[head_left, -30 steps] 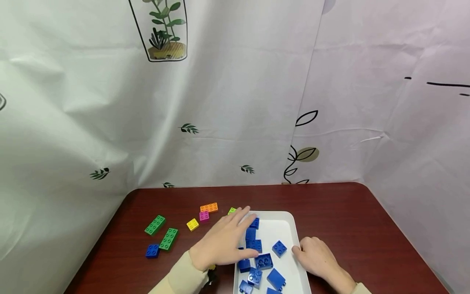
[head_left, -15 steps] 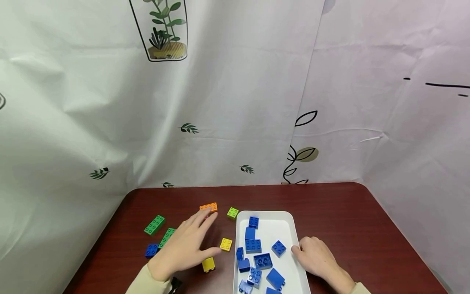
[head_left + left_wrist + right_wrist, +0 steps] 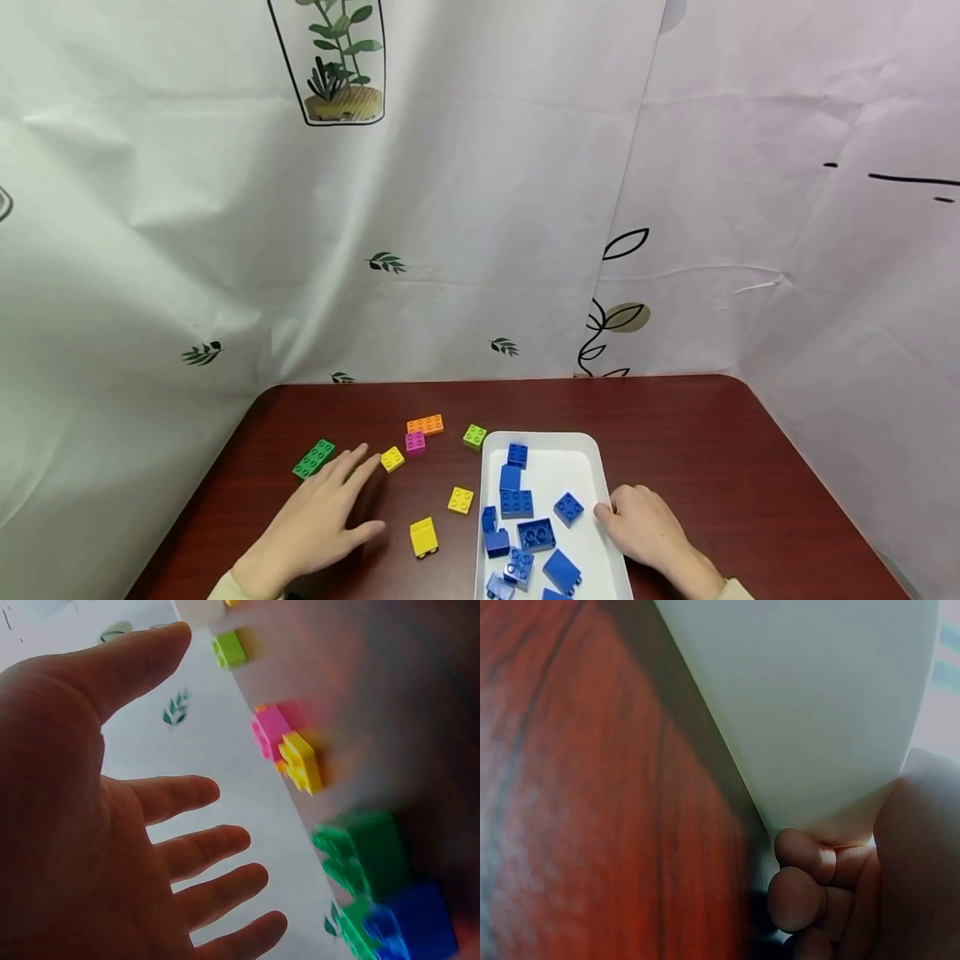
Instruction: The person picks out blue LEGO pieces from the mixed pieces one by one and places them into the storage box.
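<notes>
My left hand point(image 3: 311, 521) hovers over the left part of the table, its fingers spread and nothing in them. In the left wrist view, a green brick point(image 3: 379, 851) and a blue brick point(image 3: 420, 922) stand beyond the fingertips; the head view has them hidden beneath the hand. Another green brick point(image 3: 313, 459) lies just past the fingers. At the white tray point(image 3: 588, 467), my right hand point(image 3: 648, 529) holds the right edge, thumb at the rim and fingers curled against the outer wall point(image 3: 802, 712). Several blue bricks point(image 3: 516, 503) lie in the tray.
Between the left hand and the tray lie a yellow brick point(image 3: 423, 537) and a smaller yellow one point(image 3: 461, 500). Farther back are another yellow brick point(image 3: 392, 459), a pink brick point(image 3: 416, 442), an orange brick point(image 3: 425, 425) and a lime brick point(image 3: 475, 436). A patterned curtain point(image 3: 480, 208) hangs behind the table.
My left hand has moved from over the tray leftward, past the yellow bricks, to above the green and blue bricks. The right hand and the tray have stayed in place.
</notes>
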Available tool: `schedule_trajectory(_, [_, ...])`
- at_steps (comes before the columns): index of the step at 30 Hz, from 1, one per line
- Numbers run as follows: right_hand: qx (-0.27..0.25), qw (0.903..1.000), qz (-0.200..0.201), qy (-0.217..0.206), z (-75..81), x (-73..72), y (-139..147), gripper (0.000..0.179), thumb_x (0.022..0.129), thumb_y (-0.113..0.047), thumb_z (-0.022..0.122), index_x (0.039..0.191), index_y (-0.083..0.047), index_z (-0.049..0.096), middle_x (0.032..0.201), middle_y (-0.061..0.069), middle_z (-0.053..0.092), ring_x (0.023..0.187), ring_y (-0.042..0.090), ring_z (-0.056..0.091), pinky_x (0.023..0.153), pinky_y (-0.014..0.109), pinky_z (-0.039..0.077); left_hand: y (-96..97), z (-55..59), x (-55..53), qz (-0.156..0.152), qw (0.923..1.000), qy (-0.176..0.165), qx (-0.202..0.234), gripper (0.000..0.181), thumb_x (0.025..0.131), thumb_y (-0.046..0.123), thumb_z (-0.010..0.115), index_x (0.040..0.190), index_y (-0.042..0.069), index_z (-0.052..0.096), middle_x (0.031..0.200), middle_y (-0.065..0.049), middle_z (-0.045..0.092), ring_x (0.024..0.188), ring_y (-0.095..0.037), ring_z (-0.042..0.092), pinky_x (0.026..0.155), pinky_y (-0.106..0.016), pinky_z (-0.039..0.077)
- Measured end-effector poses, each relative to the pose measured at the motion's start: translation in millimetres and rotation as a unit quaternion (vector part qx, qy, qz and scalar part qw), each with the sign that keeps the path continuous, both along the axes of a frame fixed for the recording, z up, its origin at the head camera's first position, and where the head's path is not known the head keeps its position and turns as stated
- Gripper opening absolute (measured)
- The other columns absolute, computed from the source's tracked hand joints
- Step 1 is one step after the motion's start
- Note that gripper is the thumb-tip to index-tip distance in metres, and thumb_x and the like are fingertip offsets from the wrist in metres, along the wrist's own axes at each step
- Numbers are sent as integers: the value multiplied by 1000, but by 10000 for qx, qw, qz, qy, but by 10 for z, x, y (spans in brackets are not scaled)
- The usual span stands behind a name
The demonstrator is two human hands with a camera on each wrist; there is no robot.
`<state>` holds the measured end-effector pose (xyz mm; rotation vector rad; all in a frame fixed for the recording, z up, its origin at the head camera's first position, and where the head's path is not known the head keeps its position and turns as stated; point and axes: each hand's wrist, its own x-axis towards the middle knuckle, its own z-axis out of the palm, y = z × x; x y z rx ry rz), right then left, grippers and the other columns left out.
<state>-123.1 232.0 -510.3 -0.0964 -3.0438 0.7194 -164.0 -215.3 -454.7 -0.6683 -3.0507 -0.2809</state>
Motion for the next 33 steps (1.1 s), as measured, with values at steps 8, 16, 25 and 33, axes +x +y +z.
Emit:
schedule_trajectory(8, [7,10000,4,30,2,2,-4,47,89,-20,68,49,-18,43,50,-5,38,50,11,36,48,27,28,-294,-39,27,300,9984,-421,-215,86,84,56,79,152,12,50,155,-19,49,135,-45,54,95,-66,51])
schedule_trajectory(16, [-2,10000,11,45,16,3,-8,47,89,-20,68,49,-18,43,50,-4,37,50,11,36,48,27,27,-483,-92,44,476,9973,-329,-454,66,85,39,83,139,8,60,140,-13,59,123,-36,62,89,-56,57])
schedule_trajectory(25, [-12,10000,9,53,11,6,-8,46,89,-20,68,49,-18,43,49,-4,38,50,12,36,48,28,28,-571,-132,31,332,9978,-28,-566,47,80,23,88,120,11,68,115,-4,64,101,-25,69,78,-46,60])
schedule_trajectory(33, [-28,10000,0,29,20,7,-13,46,89,-20,68,49,-17,44,49,-4,39,50,12,37,48,28,28,-580,-141,-8,317,9970,-31,-705,41,79,19,89,115,14,69,105,0,62,89,-15,67,71,-37,58])
